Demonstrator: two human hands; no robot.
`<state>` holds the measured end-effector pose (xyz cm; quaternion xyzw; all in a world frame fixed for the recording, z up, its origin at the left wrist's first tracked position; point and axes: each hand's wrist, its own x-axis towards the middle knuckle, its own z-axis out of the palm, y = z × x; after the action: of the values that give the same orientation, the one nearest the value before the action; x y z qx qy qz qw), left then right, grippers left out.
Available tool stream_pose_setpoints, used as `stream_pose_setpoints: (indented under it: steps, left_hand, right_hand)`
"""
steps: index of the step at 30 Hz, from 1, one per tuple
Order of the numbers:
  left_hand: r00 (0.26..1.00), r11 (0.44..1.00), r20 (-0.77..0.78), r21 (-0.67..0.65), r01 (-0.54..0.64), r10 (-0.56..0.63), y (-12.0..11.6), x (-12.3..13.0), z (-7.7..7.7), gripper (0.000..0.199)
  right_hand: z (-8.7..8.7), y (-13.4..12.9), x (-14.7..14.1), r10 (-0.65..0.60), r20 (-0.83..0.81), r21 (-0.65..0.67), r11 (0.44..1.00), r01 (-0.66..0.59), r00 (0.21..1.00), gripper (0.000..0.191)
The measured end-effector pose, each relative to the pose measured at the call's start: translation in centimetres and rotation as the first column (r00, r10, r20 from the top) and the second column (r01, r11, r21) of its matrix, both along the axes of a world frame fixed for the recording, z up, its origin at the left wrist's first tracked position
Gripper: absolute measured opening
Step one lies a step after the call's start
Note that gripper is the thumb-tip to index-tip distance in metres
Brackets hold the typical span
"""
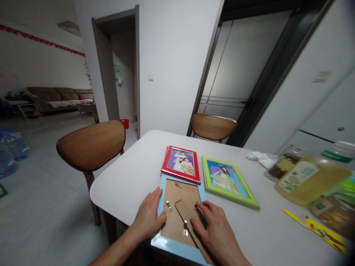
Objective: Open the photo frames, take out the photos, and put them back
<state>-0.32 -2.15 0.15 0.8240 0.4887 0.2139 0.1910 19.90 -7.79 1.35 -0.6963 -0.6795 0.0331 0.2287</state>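
Note:
A light blue picture frame [177, 250] lies face down at the table's near edge, its brown backing board [173, 231] showing with small metal clips and a stand flap. My left hand [149, 214] rests on the frame's left side, fingers extended and thumb over the edge. On the right side, my right hand [215, 227] has its fingers bent and apart, the index fingertip at a metal clip [195, 207]. Beyond the blue frame is a red frame [166, 162] with a group photo. A green frame [235, 199] with a photo lies to the right.
The white table [119, 184] carries a crumpled tissue [260, 159], a jar [287, 162], a large bottle of yellow liquid [310, 177] and a yellow cutter [295, 218] on the right. Wooden chairs stand at the left [94, 146] and far side [213, 126].

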Motion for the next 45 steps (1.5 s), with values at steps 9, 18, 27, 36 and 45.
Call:
stream_pose_setpoints:
  steps: [9,18,27,36,45]
  left_hand:
    - [1.0,1.0,-0.003,-0.011,-0.001,0.001,0.0,0.0,-0.1,0.061]
    - [1.0,1.0,0.011,-0.001,0.012,-0.012,-0.2,-0.2,-0.2,0.062]
    - [1.0,0.998,-0.01,-0.059,-0.005,0.005,-0.6,0.1,0.7,0.064]
    - [1.0,0.998,0.027,-0.057,0.016,-0.015,-0.5,-0.1,0.7,0.062]
    - [0.998,0.999,0.057,-0.05,-0.001,0.004,-0.2,0.0,0.2,0.059]
  right_hand:
    - [0.3,-0.6,-1.4,0.09,0.047,-0.127,0.988,-0.084,0.995,0.043]
    - [0.7,-0.5,-1.7,0.099,-0.007,-0.15,0.984,-0.099,0.995,0.044]
    - [2.2,-0.9,-2.0,0.057,-0.044,-0.183,0.981,-0.064,0.997,0.04]
    - [4.0,3.6,0.9,0.08,0.069,-0.153,0.986,-0.069,0.994,0.032]
    - [2.7,11.3,2.4,-0.063,0.174,-0.037,0.997,0.071,0.983,0.027]
